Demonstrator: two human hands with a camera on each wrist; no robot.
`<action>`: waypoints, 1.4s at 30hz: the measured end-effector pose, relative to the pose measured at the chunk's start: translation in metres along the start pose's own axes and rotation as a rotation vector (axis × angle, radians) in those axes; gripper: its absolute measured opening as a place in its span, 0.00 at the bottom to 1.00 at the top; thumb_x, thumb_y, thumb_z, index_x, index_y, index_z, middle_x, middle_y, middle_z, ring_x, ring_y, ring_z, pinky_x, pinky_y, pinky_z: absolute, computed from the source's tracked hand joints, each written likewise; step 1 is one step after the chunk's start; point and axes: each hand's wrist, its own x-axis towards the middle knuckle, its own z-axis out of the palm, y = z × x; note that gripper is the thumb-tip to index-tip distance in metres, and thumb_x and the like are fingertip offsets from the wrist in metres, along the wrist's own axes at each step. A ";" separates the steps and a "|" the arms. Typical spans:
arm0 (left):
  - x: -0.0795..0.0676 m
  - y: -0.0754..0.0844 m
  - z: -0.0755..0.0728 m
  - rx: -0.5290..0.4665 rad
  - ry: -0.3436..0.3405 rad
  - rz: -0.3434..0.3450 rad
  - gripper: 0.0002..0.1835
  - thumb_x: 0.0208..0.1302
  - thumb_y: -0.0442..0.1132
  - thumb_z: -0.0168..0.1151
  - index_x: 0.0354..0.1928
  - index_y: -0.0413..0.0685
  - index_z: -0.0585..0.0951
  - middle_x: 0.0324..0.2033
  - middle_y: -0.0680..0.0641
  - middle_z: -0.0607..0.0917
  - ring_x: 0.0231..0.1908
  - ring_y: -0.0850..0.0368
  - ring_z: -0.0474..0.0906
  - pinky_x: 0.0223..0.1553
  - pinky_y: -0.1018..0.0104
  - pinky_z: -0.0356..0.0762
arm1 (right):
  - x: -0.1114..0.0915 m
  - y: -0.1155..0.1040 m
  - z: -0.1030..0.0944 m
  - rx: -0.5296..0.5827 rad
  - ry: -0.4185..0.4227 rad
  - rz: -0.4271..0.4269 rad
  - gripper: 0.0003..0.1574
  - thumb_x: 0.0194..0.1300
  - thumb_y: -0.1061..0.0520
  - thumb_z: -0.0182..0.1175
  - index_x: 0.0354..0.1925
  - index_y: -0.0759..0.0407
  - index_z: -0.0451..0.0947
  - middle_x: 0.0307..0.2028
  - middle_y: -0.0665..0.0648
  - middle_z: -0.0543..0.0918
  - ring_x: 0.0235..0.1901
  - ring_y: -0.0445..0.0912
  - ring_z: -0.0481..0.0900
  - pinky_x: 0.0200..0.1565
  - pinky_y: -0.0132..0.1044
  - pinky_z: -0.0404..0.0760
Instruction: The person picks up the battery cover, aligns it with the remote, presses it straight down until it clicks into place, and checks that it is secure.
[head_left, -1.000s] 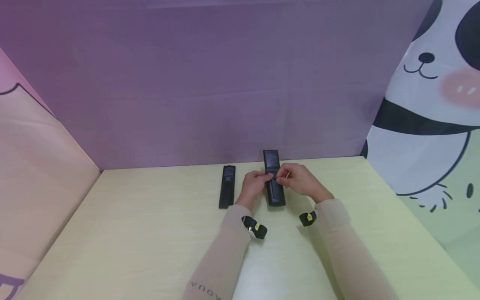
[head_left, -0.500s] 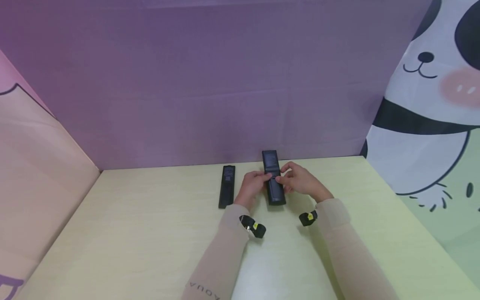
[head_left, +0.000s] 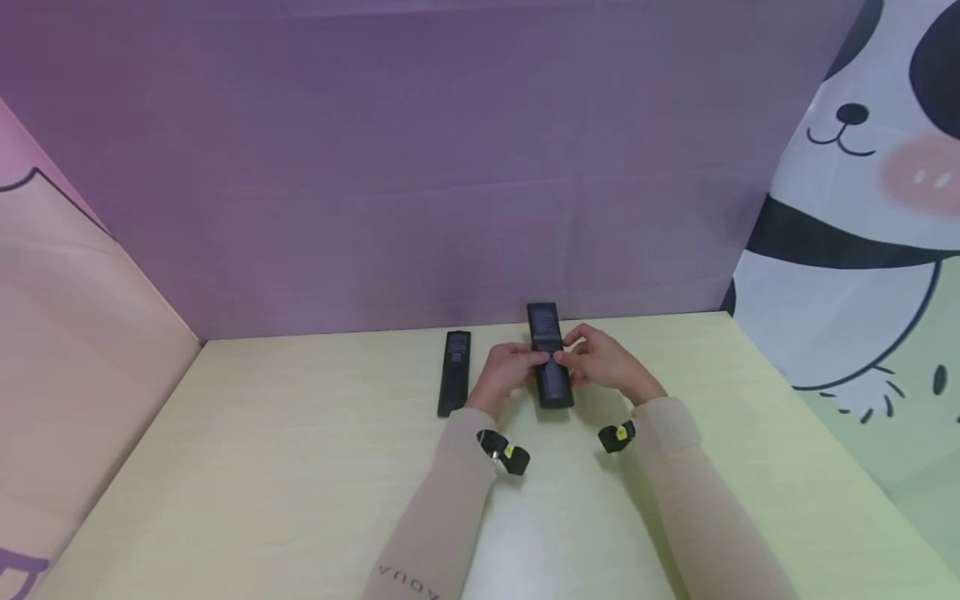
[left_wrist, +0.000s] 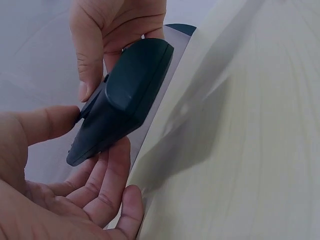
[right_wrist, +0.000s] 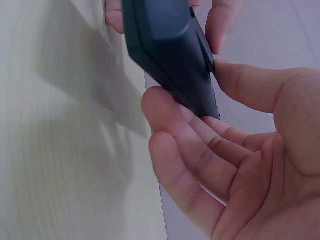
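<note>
A black remote control point(head_left: 553, 387) hangs above the far edge of the table, its labelled back upward. My left hand point(head_left: 504, 375) grips it from the left, thumb on the back and fingers curled underneath. From the right, my right hand point(head_left: 603, 364) grips it the same way, so the two thumb tips nearly meet at mid-length. In the left wrist view, a thin battery cover point(left_wrist: 91, 104) stands slightly tilted off the remote's back, with both thumbs at it. The remote's button side is hidden.
A second black remote point(head_left: 454, 375) lies on the pale table point(head_left: 300, 467), left of the left hand. A purple cloth wall point(head_left: 375, 208) rises behind the table, and a panda-print sheet point(head_left: 847, 192) stands at the right.
My right hand has gone from a fingertip pinch over the remote's back to a grip around its right side. My left thumb has slid slightly right towards the right thumb.
</note>
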 end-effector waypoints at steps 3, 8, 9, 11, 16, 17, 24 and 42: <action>-0.001 0.000 0.000 0.011 0.010 -0.001 0.22 0.65 0.40 0.70 0.57 0.35 0.81 0.49 0.39 0.88 0.42 0.55 0.84 0.49 0.63 0.77 | 0.001 0.002 0.001 0.002 0.000 0.015 0.26 0.75 0.52 0.58 0.60 0.66 0.65 0.41 0.63 0.86 0.28 0.44 0.85 0.39 0.41 0.84; -0.001 -0.002 0.003 0.052 0.038 0.021 0.20 0.65 0.39 0.70 0.55 0.34 0.82 0.48 0.39 0.88 0.40 0.56 0.83 0.45 0.66 0.76 | 0.001 0.003 0.003 -0.001 0.007 0.022 0.25 0.75 0.52 0.58 0.60 0.66 0.65 0.41 0.63 0.85 0.28 0.44 0.84 0.38 0.41 0.84; -0.001 -0.002 0.003 0.063 0.044 0.028 0.20 0.65 0.39 0.70 0.54 0.34 0.82 0.47 0.39 0.88 0.39 0.56 0.82 0.43 0.67 0.75 | 0.001 0.003 0.003 0.001 0.009 0.022 0.25 0.75 0.52 0.58 0.60 0.66 0.65 0.40 0.63 0.85 0.28 0.44 0.84 0.38 0.40 0.84; -0.002 -0.001 0.004 0.087 0.061 0.040 0.18 0.65 0.39 0.70 0.53 0.35 0.83 0.46 0.40 0.88 0.37 0.57 0.80 0.40 0.68 0.73 | 0.001 0.003 0.003 0.004 0.013 0.023 0.24 0.75 0.53 0.58 0.59 0.66 0.65 0.40 0.63 0.85 0.27 0.44 0.84 0.37 0.40 0.84; -0.003 -0.001 0.007 0.164 0.105 0.056 0.17 0.64 0.39 0.71 0.51 0.37 0.85 0.42 0.42 0.88 0.35 0.57 0.78 0.37 0.69 0.71 | 0.001 0.003 0.005 0.008 0.015 0.032 0.23 0.74 0.54 0.59 0.58 0.66 0.66 0.38 0.62 0.84 0.27 0.44 0.83 0.35 0.39 0.82; -0.003 -0.001 0.007 0.180 0.111 0.056 0.17 0.64 0.39 0.71 0.51 0.37 0.85 0.42 0.42 0.88 0.36 0.57 0.78 0.37 0.69 0.71 | 0.001 0.004 0.005 0.006 0.013 0.029 0.24 0.74 0.54 0.58 0.58 0.67 0.65 0.37 0.62 0.84 0.27 0.44 0.83 0.35 0.39 0.82; -0.005 0.001 0.008 0.324 0.151 0.039 0.16 0.65 0.42 0.70 0.50 0.40 0.86 0.45 0.43 0.89 0.39 0.54 0.78 0.41 0.65 0.71 | 0.005 0.008 0.009 0.001 0.014 0.037 0.23 0.74 0.54 0.59 0.58 0.66 0.66 0.36 0.61 0.84 0.26 0.44 0.83 0.33 0.37 0.81; -0.003 -0.006 0.010 0.520 0.196 0.031 0.15 0.64 0.43 0.71 0.47 0.42 0.87 0.42 0.44 0.90 0.39 0.53 0.81 0.43 0.62 0.77 | 0.011 0.013 0.020 -0.116 0.006 0.040 0.21 0.74 0.54 0.58 0.55 0.68 0.69 0.28 0.58 0.83 0.23 0.43 0.80 0.30 0.35 0.78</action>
